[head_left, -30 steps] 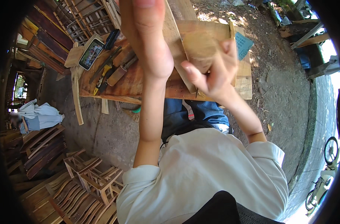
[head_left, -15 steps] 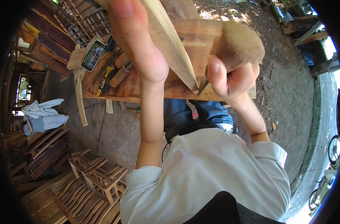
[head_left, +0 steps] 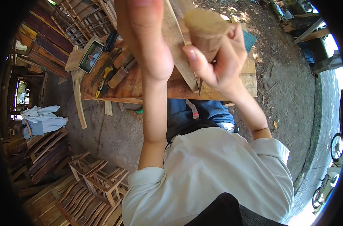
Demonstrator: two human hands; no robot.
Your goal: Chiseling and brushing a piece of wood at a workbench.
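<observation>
A pale wooden board (head_left: 181,51) stands tilted, its lower end close to the near edge of the wooden workbench (head_left: 128,90). Along its left side is my left hand (head_left: 147,41), closed on it, thumb toward the top; the other fingers are mostly hidden. My right hand (head_left: 224,60) wraps round a chisel (head_left: 207,39) with a thick wooden handle, whose butt looks frayed and faces up. Below the fist the narrow dark blade points down beside the board's lower end. Small wood shavings lie near it.
On the bench's left lie a phone (head_left: 91,56), a yellow-and-black tool (head_left: 103,81) and a wooden-handled tool (head_left: 120,75). A teal sheet (head_left: 249,40) lies at the far right. Wooden chair frames (head_left: 100,177) stand at lower left. A person (head_left: 43,120) is farther off at left.
My right hand has moved left and slightly up with the chisel, its handle now tipped toward the board. The teal sheet has come into sight. My left hand has shifted slightly.
</observation>
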